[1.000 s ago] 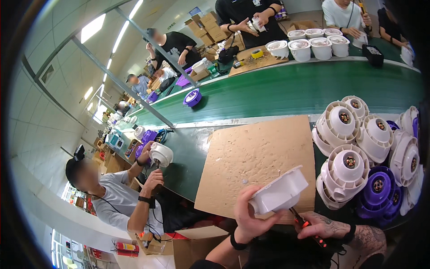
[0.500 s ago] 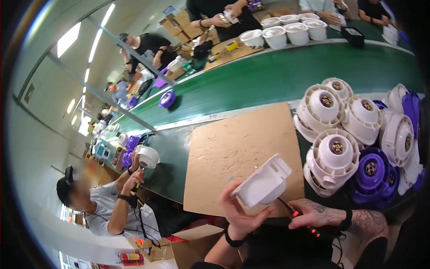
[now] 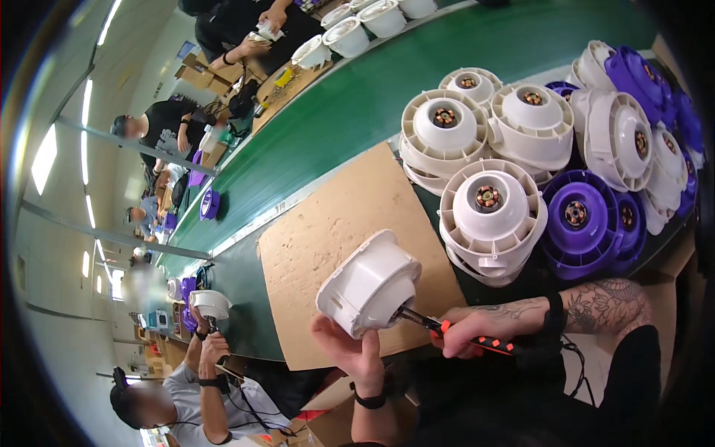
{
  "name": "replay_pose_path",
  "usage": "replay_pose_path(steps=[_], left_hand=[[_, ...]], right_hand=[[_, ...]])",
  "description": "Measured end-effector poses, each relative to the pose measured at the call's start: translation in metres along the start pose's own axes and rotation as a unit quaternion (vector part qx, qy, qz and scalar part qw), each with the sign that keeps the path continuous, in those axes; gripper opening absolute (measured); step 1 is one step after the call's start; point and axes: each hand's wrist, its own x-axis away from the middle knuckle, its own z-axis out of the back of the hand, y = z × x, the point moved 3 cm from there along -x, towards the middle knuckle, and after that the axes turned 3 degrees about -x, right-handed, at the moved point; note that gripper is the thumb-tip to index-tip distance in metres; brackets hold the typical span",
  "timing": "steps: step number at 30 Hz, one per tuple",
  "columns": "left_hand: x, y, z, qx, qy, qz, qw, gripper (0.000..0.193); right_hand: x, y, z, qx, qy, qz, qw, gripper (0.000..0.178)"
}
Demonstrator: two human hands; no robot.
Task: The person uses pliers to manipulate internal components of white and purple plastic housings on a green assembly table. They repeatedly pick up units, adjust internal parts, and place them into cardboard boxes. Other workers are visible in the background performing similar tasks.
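Head view: left hand (image 3: 356,349) holds white housing (image 3: 369,283).

A white round housing (image 3: 369,283) is tilted, a red-handled screwdriver (image 3: 454,334) touching its underside.

Screwdriver (image 3: 447,329) against white housing (image 3: 369,283)

Housing (image 3: 369,287) in the left grip (image 3: 350,350): plain white.
Screwdriver (image 3: 454,335) in the right grip (image 3: 484,328): black with orange-red marks.
Right forearm (image 3: 607,305): dark tattoo pattern.
Board (image 3: 342,231) beneath the grip: tan.
Belt (image 3: 387,97) beyond it: green.
Stacked housings (image 3: 491,216) right of the grip: white, copper centres.
Further stack (image 3: 588,220): purple.
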Motion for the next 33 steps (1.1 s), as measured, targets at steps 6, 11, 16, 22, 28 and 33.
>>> replay_pose_path(steps=[6,11,16,22,28,33], left_hand=[[-0.039,0.025,-0.017,-0.106,-0.076,0.031,0.991,0.076],[0.013,-0.011,-0.01,-0.137,0.07,-0.085,0.984,0.078],[0.018,-0.005,-0.002,-0.15,0.035,-0.069,0.986,0.08],[-0.03,0.045,0.001,-0.23,-0.086,0.003,0.969,0.095],[0.027,-0.017,-0.001,-0.198,0.061,-0.101,0.973,0.066],[0.023,-0.021,-0.009,-0.114,0.036,-0.042,0.992,0.094]], right_hand=[[0.004,-0.003,-0.004,0.06,0.058,0.018,0.996,0.039],[0.005,-0.008,-0.004,-0.086,-0.005,0.04,0.995,0.04],[-0.002,-0.007,0.006,0.178,0.133,0.066,0.973,0.04],[0.008,-0.011,-0.004,0.294,0.13,0.073,0.944,0.043],[-0.006,0.006,0.006,-0.082,-0.046,0.038,0.995,0.027],[0.005,-0.01,0.006,0.201,0.119,0.057,0.971,0.037]])
